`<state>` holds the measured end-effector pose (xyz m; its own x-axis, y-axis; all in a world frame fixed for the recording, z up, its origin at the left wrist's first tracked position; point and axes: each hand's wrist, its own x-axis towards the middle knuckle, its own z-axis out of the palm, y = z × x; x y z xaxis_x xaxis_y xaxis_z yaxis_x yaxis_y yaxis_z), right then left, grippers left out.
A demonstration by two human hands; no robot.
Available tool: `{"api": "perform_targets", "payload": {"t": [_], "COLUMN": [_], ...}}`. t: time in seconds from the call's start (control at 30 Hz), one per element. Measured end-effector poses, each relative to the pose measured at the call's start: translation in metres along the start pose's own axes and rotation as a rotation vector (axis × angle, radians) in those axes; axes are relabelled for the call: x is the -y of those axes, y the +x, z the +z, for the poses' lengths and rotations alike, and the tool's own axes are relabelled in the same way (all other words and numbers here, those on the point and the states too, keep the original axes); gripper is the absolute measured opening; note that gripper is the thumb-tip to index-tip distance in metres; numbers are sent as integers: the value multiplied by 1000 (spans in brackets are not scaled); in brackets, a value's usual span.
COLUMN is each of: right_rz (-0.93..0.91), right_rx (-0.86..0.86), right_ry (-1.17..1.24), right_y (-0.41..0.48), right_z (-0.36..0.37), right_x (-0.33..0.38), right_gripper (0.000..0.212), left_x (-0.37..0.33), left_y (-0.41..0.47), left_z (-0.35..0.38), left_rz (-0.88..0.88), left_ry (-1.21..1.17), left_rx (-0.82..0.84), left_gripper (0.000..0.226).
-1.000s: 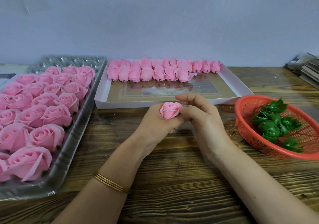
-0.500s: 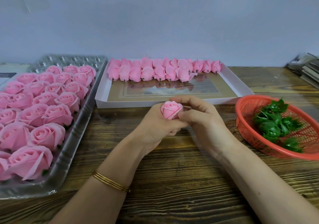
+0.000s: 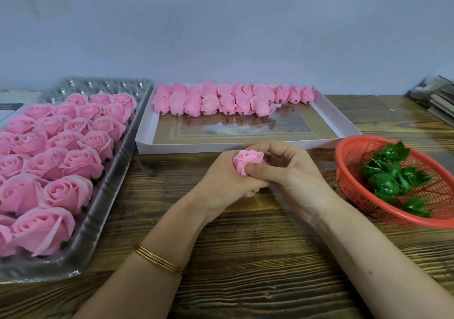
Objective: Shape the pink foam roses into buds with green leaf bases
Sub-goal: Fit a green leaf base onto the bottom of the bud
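A small pink foam rose (image 3: 247,160) stands upright between both hands above the wooden table. My left hand (image 3: 221,181) grips its lower part from the left. My right hand (image 3: 285,169) curls round it from the right, thumb pressed on its front and fingers arched behind. The rose's base is hidden by my fingers. Several green leaf bases (image 3: 390,178) lie in a red mesh basket (image 3: 348,178) at the right.
A clear plastic tray (image 3: 103,223) of several open pink roses (image 3: 63,191) fills the left. A white shallow box (image 3: 245,146) behind my hands holds a row of shaped buds (image 3: 221,102) along its far side. Stacked papers (image 3: 437,97) sit at the far right.
My right thumb and fingers have closed further round the rose, pressing its petals inward. The rose has turned slightly and now looks tighter. My left hand has stayed in place.
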<state>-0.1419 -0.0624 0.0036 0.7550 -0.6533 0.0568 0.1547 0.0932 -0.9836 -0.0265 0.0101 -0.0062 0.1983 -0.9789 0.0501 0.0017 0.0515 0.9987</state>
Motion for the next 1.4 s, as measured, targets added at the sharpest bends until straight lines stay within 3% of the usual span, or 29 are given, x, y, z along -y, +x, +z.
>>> {"api": "perform_targets", "payload": {"t": [0.07,0.23,0.47,0.63,0.97,1.27,1.4], "right_rz": [-23,-79,-78,-90,-152,-24,7], "right_rx": [-1,-62,-138,-175,-216,-176,-85], "right_ry": [-4,-24,5,2,-119,72,88], "right_y": [0,0,1,3,1,5,5], "right_z": [1,3,4,4,8,-1,-3], "right_x": [0,-3,-5,-6,-4,4,10], "right_gripper": [21,21,18,17,17,23,10], "left_x": [2,1,7,8,16,13,10], "left_y": [0,0,4,6,8,8,5], "left_z": [0,0,5,9,8,9,13], "left_rz": [17,95,63,96,112,52,66], "left_ry": [32,46,-29,-51,38,-81,-76], "left_rx": [-29,-60,-207,-216,-262,5,80], "left_gripper": [30,18,16,20,8,14,22]}}
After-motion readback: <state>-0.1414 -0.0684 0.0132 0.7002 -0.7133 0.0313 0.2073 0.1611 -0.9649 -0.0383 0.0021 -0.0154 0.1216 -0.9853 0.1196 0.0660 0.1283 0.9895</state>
